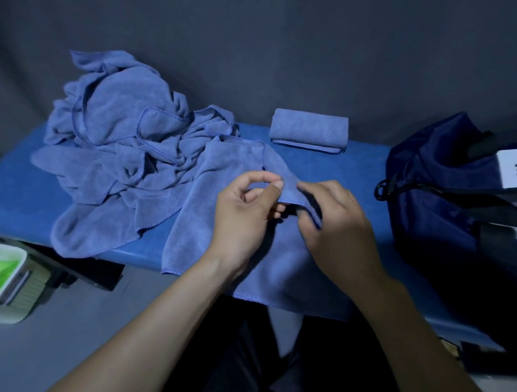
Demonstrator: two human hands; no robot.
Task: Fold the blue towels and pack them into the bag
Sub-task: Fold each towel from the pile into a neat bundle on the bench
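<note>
Head view: both hands meet at centre over the blue worktop (9, 207). The left hand (243, 213) and right hand (338, 230) each have a grip pinching the same raised edge of the towel (220, 199). The unfolded heap (122, 141) lies at ten o'clock and touches it, so lifting may drag it. A folded towel (309, 131) sits at twelve; the bag (454, 211) at three.

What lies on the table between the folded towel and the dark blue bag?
Nothing: in the head view, only bare blue table shows between the folded towel and the bag.
</note>
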